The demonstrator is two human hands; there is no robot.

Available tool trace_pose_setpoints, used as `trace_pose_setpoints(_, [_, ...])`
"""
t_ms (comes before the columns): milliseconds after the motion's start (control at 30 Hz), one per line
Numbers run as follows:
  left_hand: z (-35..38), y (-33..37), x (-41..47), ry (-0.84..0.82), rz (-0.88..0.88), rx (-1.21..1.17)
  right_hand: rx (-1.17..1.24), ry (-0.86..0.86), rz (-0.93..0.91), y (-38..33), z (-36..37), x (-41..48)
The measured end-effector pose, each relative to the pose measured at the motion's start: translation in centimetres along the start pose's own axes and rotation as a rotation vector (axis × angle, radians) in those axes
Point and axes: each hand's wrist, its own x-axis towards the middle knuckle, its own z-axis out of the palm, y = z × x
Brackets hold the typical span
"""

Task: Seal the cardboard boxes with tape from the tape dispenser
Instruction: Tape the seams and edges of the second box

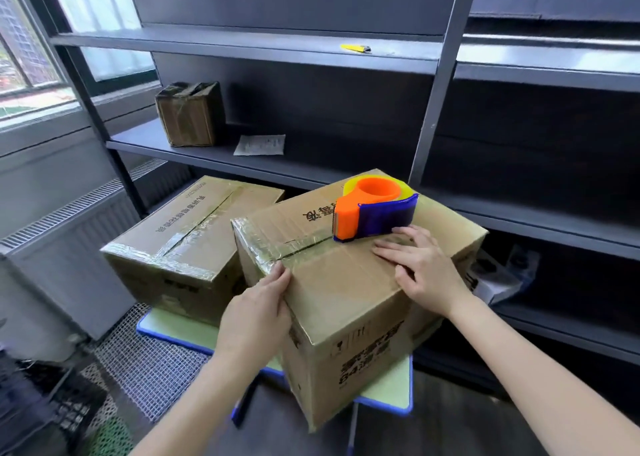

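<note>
Orange-blue dispenser (375, 213) atop taped box (346, 282)

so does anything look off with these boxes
The near box sits skewed, overhanging the small table. Its tape is wrinkled at the left corner. The small box on the shelf looks crumpled.
</note>
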Motion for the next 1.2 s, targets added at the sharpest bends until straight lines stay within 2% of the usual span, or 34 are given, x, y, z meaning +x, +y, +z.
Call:
trace_pose_setpoints(133, [-2.0, -3.1, 2.1, -0.114, 0.286, 0.166, -0.064, -0.078, 0.154, -3.5, -0.1, -0.2])
trace_pose_setpoints(233, [-2.1, -5.0, 4.2, -0.315, 0.482, 0.328, -0.128, -0.157, 0.331, -6.6, 0.2, -0.7])
trace_pose_setpoints(333, [-0.9, -5.2, 5.0, -0.288, 0.593, 0.218, -0.121, -0.212, 0.434, -9.1, 1.2, -1.1])
trace_pose_setpoints(433, [-0.1, -5.3, 4.3, -0.185, 0.596, 0.1, -0.076, -0.17, 0.418, -10.0, 2.2, -1.6])
trace_pose_setpoints(533, [0.5, -4.8, 3.3, -0.109, 0.592, 0.119, 0.024, -0.007, 0.333, -8.9, 2.8, -2.2])
trace_pose_setpoints(633, [1.4, -2.7, 1.5, -0.084, 0.5, 0.155, 0.155, 0.06, 0.238, -6.5, 2.7, -2.4])
trace_pose_setpoints(800, [4.8, 2.0, -1.3, 0.01, 0.316, 0.201, 0.264, -0.077, 0.092, -1.2, 1.0, -1.0])
trace_pose_setpoints(967, [5.9, 5.5, 0.2, -0.031, 0.184, 0.231, 0.24, -0.174, 0.066, 2.2, -0.1, 1.4])
trace_pose_setpoints(1067, [5.7, 6.5, 1.4, -0.033, 0.201, 0.223, 0.211, -0.208, 0.065, 3.3, -0.8, 2.3])
trace_pose_setpoints(1133, [4.8, 6.1, 3.0, 0.008, 0.255, 0.099, 0.118, -0.231, 0.024, 3.6, -1.4, 3.3])
trace_pose_setpoints(1200, [3.8, 5.0, 6.1, -0.008, 0.181, -0.201, -0.091, -0.197, -0.062, 3.1, -1.9, 5.0])
